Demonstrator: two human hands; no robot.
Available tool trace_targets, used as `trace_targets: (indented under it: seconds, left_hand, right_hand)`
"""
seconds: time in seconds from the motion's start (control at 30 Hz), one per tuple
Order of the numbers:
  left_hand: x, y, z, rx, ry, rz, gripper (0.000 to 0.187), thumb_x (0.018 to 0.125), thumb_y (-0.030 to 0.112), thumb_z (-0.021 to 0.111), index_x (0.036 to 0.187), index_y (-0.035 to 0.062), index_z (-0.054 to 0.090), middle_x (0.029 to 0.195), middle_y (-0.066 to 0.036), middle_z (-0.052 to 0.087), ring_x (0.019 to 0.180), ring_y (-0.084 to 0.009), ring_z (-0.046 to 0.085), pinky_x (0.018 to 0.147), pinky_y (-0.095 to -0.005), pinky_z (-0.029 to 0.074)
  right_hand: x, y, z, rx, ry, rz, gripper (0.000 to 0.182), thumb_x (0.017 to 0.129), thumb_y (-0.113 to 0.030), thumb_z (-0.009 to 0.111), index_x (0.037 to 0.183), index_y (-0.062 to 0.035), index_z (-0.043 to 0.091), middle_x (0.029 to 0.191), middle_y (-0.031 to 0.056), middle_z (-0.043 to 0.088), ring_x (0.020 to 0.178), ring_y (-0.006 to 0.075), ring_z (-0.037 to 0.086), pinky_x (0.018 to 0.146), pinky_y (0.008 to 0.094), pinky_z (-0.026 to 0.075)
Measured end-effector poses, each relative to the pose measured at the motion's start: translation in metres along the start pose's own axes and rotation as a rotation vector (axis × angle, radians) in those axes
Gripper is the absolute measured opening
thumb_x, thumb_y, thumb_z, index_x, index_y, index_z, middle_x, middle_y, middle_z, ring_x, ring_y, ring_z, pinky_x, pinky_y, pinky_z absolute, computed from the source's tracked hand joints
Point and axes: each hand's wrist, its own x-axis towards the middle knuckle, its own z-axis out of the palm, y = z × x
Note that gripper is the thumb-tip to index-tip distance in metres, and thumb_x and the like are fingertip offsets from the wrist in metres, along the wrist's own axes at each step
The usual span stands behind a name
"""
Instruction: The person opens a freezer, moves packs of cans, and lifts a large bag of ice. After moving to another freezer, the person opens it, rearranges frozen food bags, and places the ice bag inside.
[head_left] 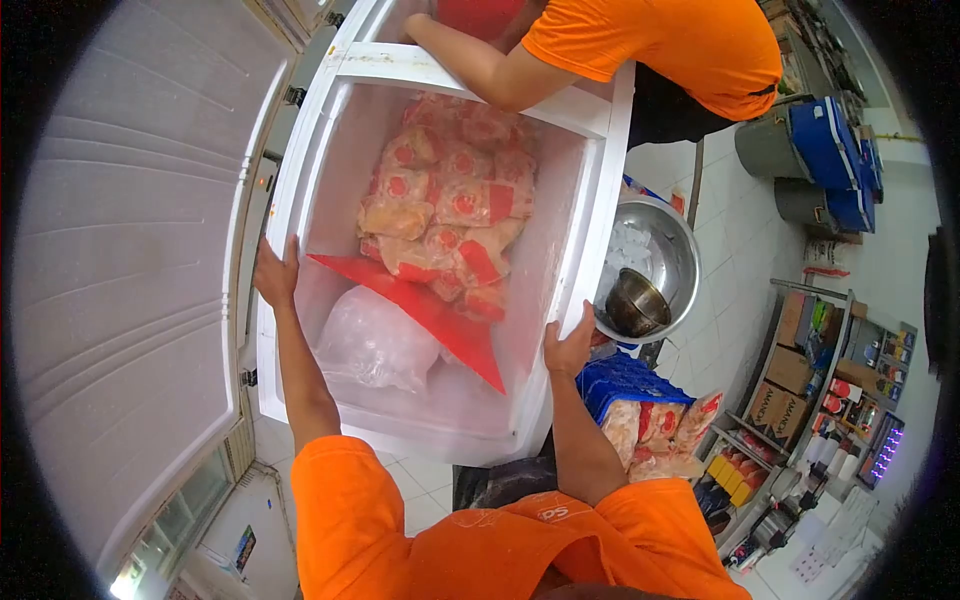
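Observation:
I look down into an open white chest freezer point(590, 200). My left hand point(274, 272) grips its left rim. My right hand point(570, 345) rests on its right rim, fingers curled over the edge. Inside lie several packets of frozen chicken with red labels point(445, 200), a red plastic sheet point(440, 315) and a clear bag of ice point(370, 340). Both my sleeves are orange.
The freezer lid point(130, 280) stands open on the left. Another person in an orange shirt point(660, 45) leans an arm on the far rim. A steel bowl with ice and a small bowl point(650, 270) sits right of the freezer, above a blue crate of packets point(640, 405). Shelves of goods point(830, 390) stand right.

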Motion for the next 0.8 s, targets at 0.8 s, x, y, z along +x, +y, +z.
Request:
trace_targets:
  seconds: [0.8]
  left_hand:
    - [-0.001,0.000,0.001,0.049,0.002,-0.004,0.077,0.088,0.062,0.058,0.131,-0.0012,0.054,0.124,-0.026,0.062,0.111,-0.0412,0.062,0.092,-0.0474,0.050]
  right_hand:
    - [0.000,-0.004,-0.003,-0.010,-0.018,0.038,0.075,0.076,-0.021,0.065,0.143,-0.0049,0.037,0.135,0.0234,0.049,0.125,0.0423,0.048,0.103,0.0482,0.041]
